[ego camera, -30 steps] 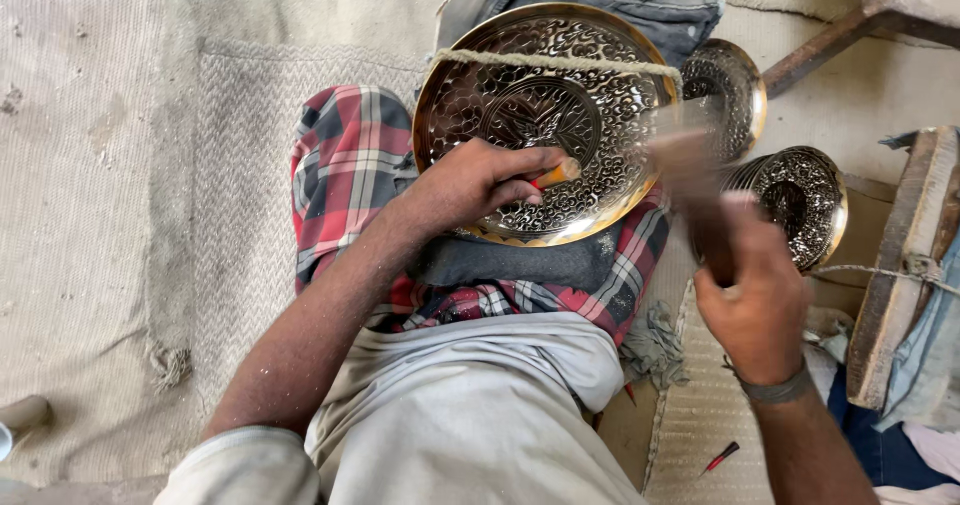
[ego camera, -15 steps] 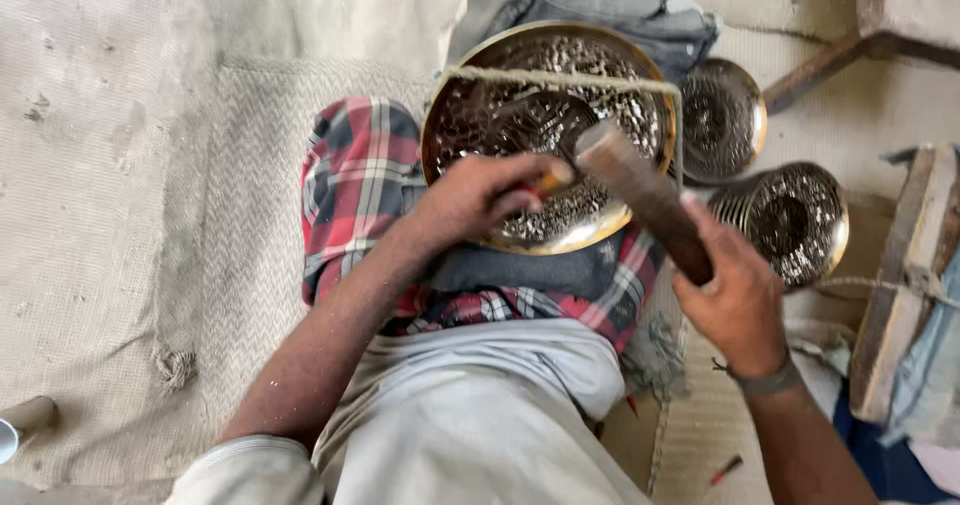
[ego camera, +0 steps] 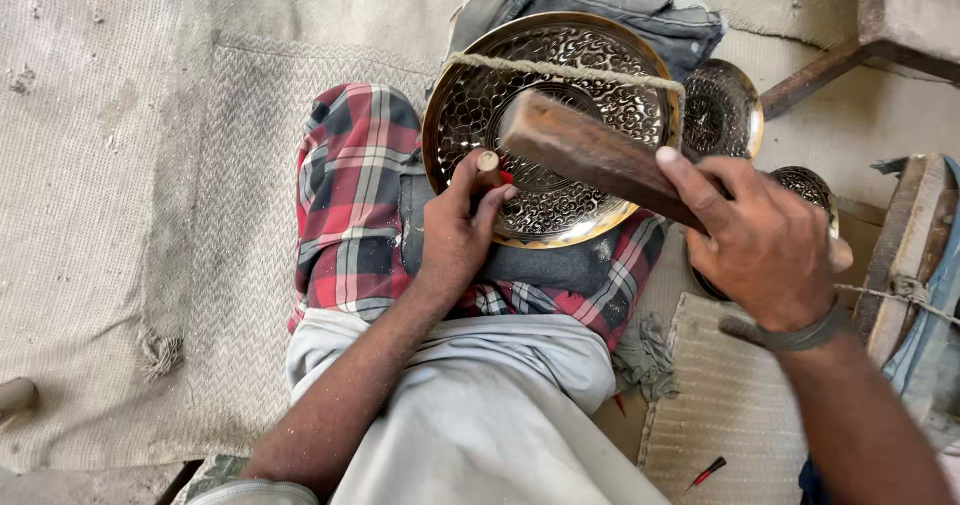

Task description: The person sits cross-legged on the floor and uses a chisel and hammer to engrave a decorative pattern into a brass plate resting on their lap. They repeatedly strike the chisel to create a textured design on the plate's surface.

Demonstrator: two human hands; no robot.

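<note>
Left hand fingers clamp a punch against the embossed brass plate at frame centre; right hand fingers grip a wooden mallet.

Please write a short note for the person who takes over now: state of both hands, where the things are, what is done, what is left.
Left hand: fingers pinch a short wooden-topped punch tool upright on the round engraved brass plate.
Right hand: grips a brown wooden block mallet, held just above the punch.
Plate leans on the red checked cloth, with a rope across its top.
Done: pattern covers most of the plate.
Left: cannot tell.
</note>
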